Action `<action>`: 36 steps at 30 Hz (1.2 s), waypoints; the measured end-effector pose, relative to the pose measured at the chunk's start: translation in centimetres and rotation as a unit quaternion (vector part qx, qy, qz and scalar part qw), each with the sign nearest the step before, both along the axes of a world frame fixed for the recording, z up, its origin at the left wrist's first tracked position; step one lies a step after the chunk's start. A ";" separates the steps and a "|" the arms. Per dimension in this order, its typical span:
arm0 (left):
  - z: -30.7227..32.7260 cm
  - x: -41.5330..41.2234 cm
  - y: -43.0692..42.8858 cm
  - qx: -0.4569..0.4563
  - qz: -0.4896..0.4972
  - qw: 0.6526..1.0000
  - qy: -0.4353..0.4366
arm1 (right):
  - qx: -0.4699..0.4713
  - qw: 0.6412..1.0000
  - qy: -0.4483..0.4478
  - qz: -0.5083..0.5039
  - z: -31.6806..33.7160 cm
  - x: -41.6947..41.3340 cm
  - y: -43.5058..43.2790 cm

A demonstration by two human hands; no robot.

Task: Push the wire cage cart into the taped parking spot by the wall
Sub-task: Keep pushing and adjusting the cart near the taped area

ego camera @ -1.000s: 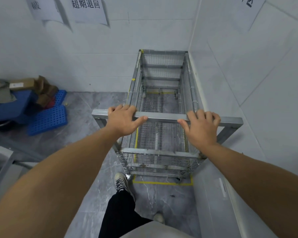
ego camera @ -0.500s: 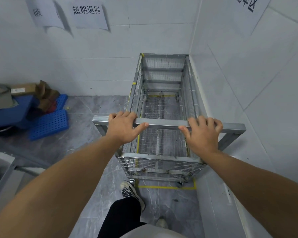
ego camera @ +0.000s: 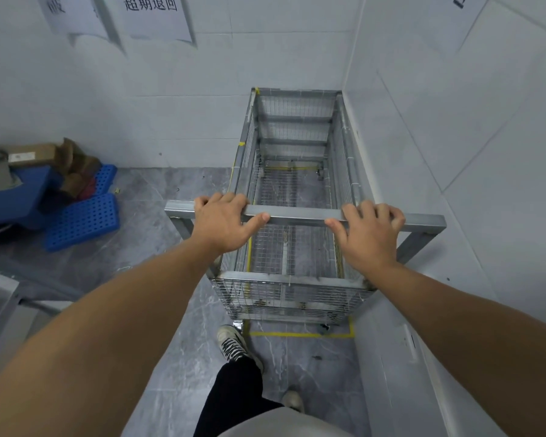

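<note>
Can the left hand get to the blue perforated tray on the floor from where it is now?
Probably not without stepping over: the left hand is on the cart handle, and the blue perforated tray lies low, well off to the left.

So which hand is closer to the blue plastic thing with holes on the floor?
Left. The left hand grips the cart's handle bar toward the end nearer the blue perforated pallet. The right hand grips the same bar farther over, toward the side wall.

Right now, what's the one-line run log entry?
stage: parking | left hand: on handle bar | right hand: on bar | wire cage cart: inside yellow tape, against wall
</note>
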State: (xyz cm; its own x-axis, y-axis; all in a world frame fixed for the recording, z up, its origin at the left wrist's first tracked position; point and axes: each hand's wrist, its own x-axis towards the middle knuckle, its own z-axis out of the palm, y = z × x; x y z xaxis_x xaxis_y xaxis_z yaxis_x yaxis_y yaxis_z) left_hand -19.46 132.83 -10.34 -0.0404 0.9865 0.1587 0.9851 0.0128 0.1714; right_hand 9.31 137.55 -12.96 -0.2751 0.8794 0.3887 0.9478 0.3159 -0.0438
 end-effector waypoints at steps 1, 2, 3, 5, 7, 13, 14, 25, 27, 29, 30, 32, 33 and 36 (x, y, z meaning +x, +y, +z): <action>-0.1 -0.1 0.0 -0.002 0.000 1.000 0.001 | -0.002 1.000 -0.002 0.000 0.0 0.0 0.0; -0.1 -0.1 0.1 -0.003 -0.001 1.000 0.002 | -0.003 1.000 -0.003 0.001 0.0 0.0 0.0; -0.2 -0.1 0.1 -0.004 -0.001 1.000 0.002 | -0.003 1.000 -0.002 0.002 0.0 0.0 -0.1; -0.1 -0.1 0.1 -0.004 -0.001 1.000 0.001 | -0.002 1.000 -0.002 0.001 0.2 -0.1 0.0; -0.1 -0.1 0.1 -0.007 0.000 1.000 -0.001 | -0.001 1.000 -0.001 0.001 0.1 -0.1 -0.1; 0.1 0.0 0.1 -0.015 0.000 1.000 0.001 | 0.008 1.000 0.005 0.000 0.0 0.1 0.0; 0.1 0.1 0.1 -0.013 0.000 1.000 0.003 | 0.011 1.000 0.005 -0.001 0.0 0.1 0.0; 0.0 0.0 -0.2 -0.014 0.001 1.000 0.012 | 0.031 0.999 -0.005 -0.006 -0.4 -0.1 0.0; 0.2 0.0 -0.2 -0.021 0.001 1.000 0.006 | 0.023 1.000 -0.003 -0.007 -0.4 -0.2 0.0; 0.3 0.0 -0.2 -0.027 0.002 1.000 0.002 | 0.026 1.000 0.001 -0.005 -0.4 -0.2 -0.1; 0.4 0.0 -0.2 -0.030 0.001 1.000 -0.001 | 0.029 1.000 0.003 -0.004 -0.4 -0.1 -0.2; 0.5 0.1 -0.2 -0.035 -0.002 0.999 -0.005 | 0.026 1.000 0.004 -0.004 -0.3 0.0 -0.2; 0.5 0.1 -0.1 -0.038 -0.005 0.999 -0.005 | 0.022 1.000 0.004 -0.006 -0.3 0.1 -0.3; 0.3 0.0 0.0 -0.039 -0.009 0.999 -0.001 | 0.017 1.000 0.004 -0.009 -0.2 0.1 -0.4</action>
